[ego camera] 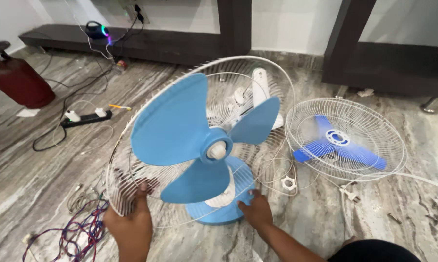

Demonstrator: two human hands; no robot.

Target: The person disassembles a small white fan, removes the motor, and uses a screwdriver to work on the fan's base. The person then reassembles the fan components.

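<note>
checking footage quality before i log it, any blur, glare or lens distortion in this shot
Head view: lighting is soft and even, shadows faint. The blue fan blades are sharp, as are the left hand on the rear guard and the right hand at the base. Mild sheen on the marble floor; wide-angle bending toward the edges.

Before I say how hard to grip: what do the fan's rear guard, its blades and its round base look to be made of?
Rear guard: thin white wire ribs, likely coated metal, held by the left hand.
Blades: smooth light-blue moulded shapes with a soft sheen, apparently plastic.
Round base: the same blue, glossy and seamless, probably plastic; the right hand rests on its edge.
</note>
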